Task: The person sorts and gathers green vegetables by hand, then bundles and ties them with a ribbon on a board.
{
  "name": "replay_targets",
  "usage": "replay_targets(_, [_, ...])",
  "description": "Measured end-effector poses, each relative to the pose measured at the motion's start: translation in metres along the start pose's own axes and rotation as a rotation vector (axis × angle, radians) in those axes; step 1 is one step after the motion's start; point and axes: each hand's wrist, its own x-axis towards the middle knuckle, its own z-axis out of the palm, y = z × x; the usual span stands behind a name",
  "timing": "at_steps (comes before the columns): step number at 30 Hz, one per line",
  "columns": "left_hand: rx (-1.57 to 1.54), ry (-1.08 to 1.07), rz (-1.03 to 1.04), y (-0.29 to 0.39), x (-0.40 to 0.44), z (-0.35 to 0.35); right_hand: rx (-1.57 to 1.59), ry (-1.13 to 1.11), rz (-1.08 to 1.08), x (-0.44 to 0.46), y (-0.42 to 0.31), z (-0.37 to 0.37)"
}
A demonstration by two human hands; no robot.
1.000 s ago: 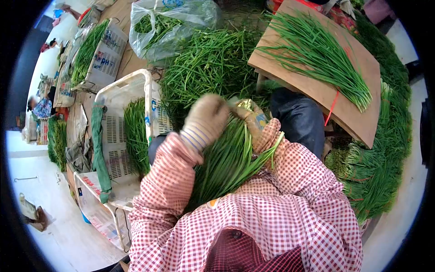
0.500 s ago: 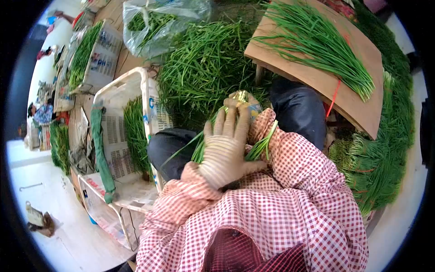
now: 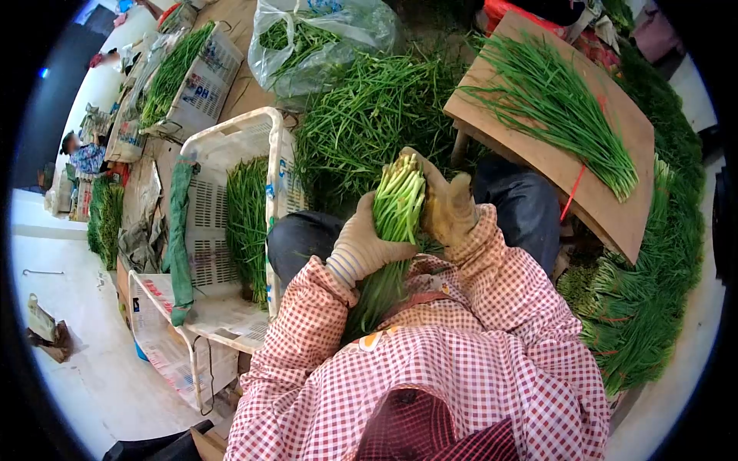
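The bunch of greens (image 3: pixel 398 206) is at the centre, best kept even, I judge, by firm but unbruising pressure. The left hand (image 3: pixel 366 242) grips it from eight o'clock; the right hand (image 3: pixel 450 206) cups open at three. Gloves (image 3: pixel 347 260) look like soiled cloth; smooth, slim stalks (image 3: pixel 412 183) end pale towards twelve.

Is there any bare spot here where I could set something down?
Yes: the board is bare between its green bunch and near edge. The white crate has room between its greens and the green cloth. It's crowded at the held bunch, the loose heap and the right-hand bundles.
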Motion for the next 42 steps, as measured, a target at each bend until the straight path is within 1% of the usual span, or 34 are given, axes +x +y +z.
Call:
replay_targets(2, [0.011,-0.027,-0.053,0.007,-0.001,0.003,-0.470,-0.038,-0.226,-0.002,0.004,-0.005])
replay_targets(3, [0.113,0.017,-0.022,0.005,0.000,0.009,-0.588,0.011,-0.224,-0.004,0.002,-0.005])
replay_targets(4, [0.112,0.013,-0.019,0.008,-0.003,0.015,-0.592,0.014,-0.227,-0.004,0.005,-0.009])
replay_targets(6, [0.362,0.059,-0.034,0.020,-0.009,0.028,-0.453,0.103,-0.226,-0.002,0.014,-0.021])
replay_targets(7, [0.441,0.076,0.004,0.017,-0.011,0.032,-0.360,0.107,-0.243,-0.003,0.014,-0.028])
replay_targets(8, [0.436,0.075,0.015,0.015,-0.010,0.037,-0.268,0.109,-0.262,-0.002,0.012,-0.024])
replay_targets(10, [0.539,0.050,0.044,0.011,-0.008,0.044,-0.400,0.315,-0.116,-0.010,0.006,-0.017])
replay_targets(12, [0.545,0.057,0.096,0.016,-0.007,0.042,-0.443,0.359,-0.175,-0.011,0.000,-0.003])
replay_targets(13, [0.543,0.049,0.166,0.020,-0.005,0.037,-0.340,0.381,-0.189,-0.009,-0.002,-0.001])
replay_targets(14, [0.540,0.046,0.237,0.028,-0.003,0.031,-0.487,0.372,-0.234,-0.004,-0.008,0.002])
replay_targets(15, [0.466,-0.013,0.174,0.048,-0.005,0.022,-0.633,0.371,-0.281,0.003,-0.016,0.016])
replay_targets(16, [0.454,-0.013,0.302,0.056,-0.005,0.009,-0.648,0.396,-0.267,0.003,-0.029,0.033])
replay_targets(17, [0.549,0.080,0.456,0.068,-0.013,-0.006,-0.646,0.342,-0.273,0.007,-0.046,0.054])
replay_targets(18, [0.642,0.181,0.605,0.081,-0.024,-0.021,-0.693,0.333,-0.334,0.007,-0.063,0.076])
replay_targets(20, [0.617,0.317,0.924,0.102,-0.051,-0.052,-0.762,0.311,-0.528,0.012,-0.103,0.119])
replay_targets(21, [0.464,0.305,0.982,0.103,-0.067,-0.062,-0.751,0.263,-0.624,0.018,-0.120,0.132])
replay_targets(22, [0.310,0.308,1.029,0.094,-0.079,-0.065,-0.685,0.085,-0.737,0.030,-0.138,0.132])
replay_targets(24, [0.104,0.033,0.850,0.091,-0.095,-0.066,-0.659,0.029,-0.819,0.048,-0.143,0.132])
replay_targets(25, [-0.027,-0.052,0.661,0.085,-0.095,-0.052,-0.651,0.008,-0.833,0.056,-0.143,0.127])
replay_targets(26, [-0.152,-0.148,0.473,0.078,-0.088,-0.033,-1.184,0.091,-0.842,0.071,-0.143,0.098])
replay_targets(27, [-0.242,-0.277,0.378,0.068,-0.085,-0.018,-1.078,-0.123,-0.729,0.096,-0.149,0.077])
replay_targets(28, [-0.240,-0.447,0.409,0.070,-0.088,-0.018,-0.955,-0.316,-0.580,0.120,-0.155,0.056])
replay_targets(29, [-0.444,-0.623,0.332,0.063,-0.086,-0.009,-0.842,-0.468,-0.413,0.144,-0.161,0.035])
replay_targets(30, [-0.666,-0.811,0.226,0.052,-0.085,0.005,-0.644,-0.590,-0.158,0.135,-0.157,0.048])
replay_targets(31, [-0.687,-0.801,0.221,0.045,-0.086,0.014,-0.463,-0.649,0.108,0.128,-0.152,0.062])
replay_targets(32, [-0.857,-0.832,0.234,0.042,-0.084,0.019,-0.636,-0.426,-0.251,0.114,-0.130,0.090])
replay_targets(33, [-1.020,-0.864,0.252,0.042,-0.080,0.022,-0.708,-0.331,-0.440,0.102,-0.115,0.109])
replay_targets(34, [-1.013,-0.859,0.264,0.043,-0.073,0.024,-0.790,-0.206,-0.620,0.090,-0.100,0.127])
replay_targets(36, [-1.445,-0.733,0.072,0.047,-0.062,0.022,-1.512,-0.280,-0.924,0.064,-0.079,0.146])
replay_targets(37, [-1.427,-0.649,0.094,0.047,-0.062,0.018,-1.549,-0.399,-0.900,0.051,-0.067,0.156])
replay_targets(38, [-1.547,-0.734,0.212,0.038,-0.055,0.013,-1.579,-0.515,-0.874,0.038,-0.055,0.161])
replay_targets(40, [-1.658,-0.475,0.369,0.042,-0.063,-0.009,-1.688,-0.998,-0.718,0.015,-0.033,0.153])
replay_targets(41, [-1.644,-0.465,0.367,0.034,-0.064,-0.014,-1.673,-1.173,-0.601,0.003,-0.014,0.150])
replay_targets(42, [-1.708,-0.554,0.376,0.019,-0.062,-0.017,-1.658,-1.317,-0.497,-0.007,0.004,0.146])
